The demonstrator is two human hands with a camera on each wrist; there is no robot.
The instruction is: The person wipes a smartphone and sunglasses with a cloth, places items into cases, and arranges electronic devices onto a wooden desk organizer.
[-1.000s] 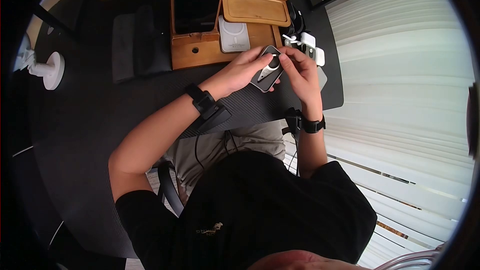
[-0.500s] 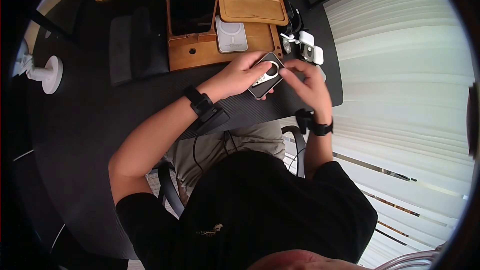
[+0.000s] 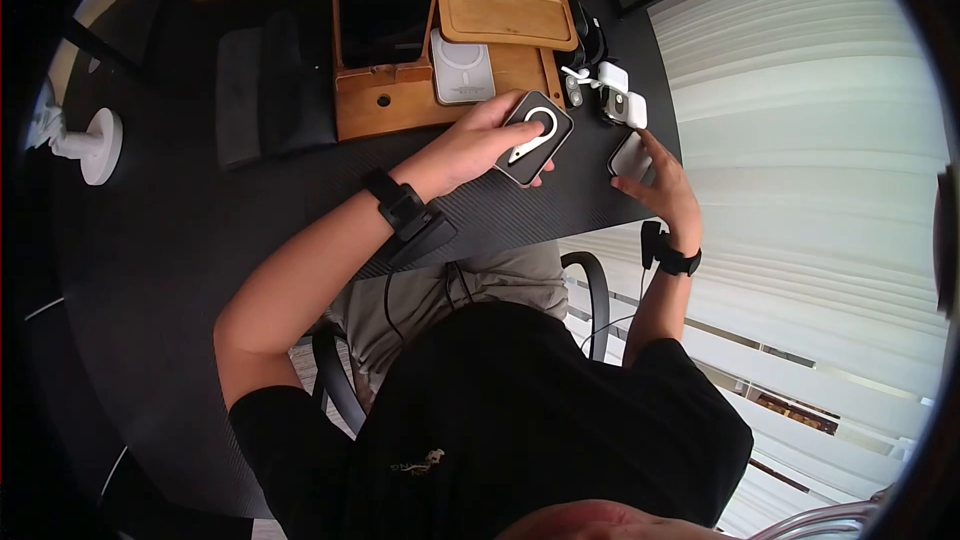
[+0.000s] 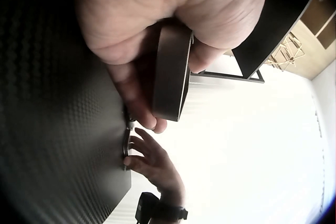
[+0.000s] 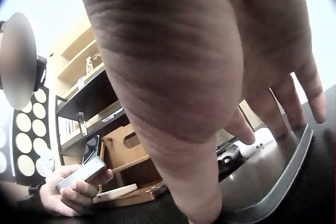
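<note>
The left hand [image 3: 478, 145] grips a small dark power bank [image 3: 533, 137], fingers curled round its edges, holding it just above the black table [image 3: 200, 230] in front of the wooden stand [image 3: 440, 40]. The power bank is a flat black slab with rounded corners; its upper face carries a white ring with a white tail pointing down-left. From the left wrist view it shows as a thin dark edge [image 4: 170, 71] between thumb and fingers. The right hand [image 3: 665, 190], well apart, lies with fingers spread and relaxed on a silver phone [image 3: 630, 155] at the table's right edge, holding nothing.
</note>
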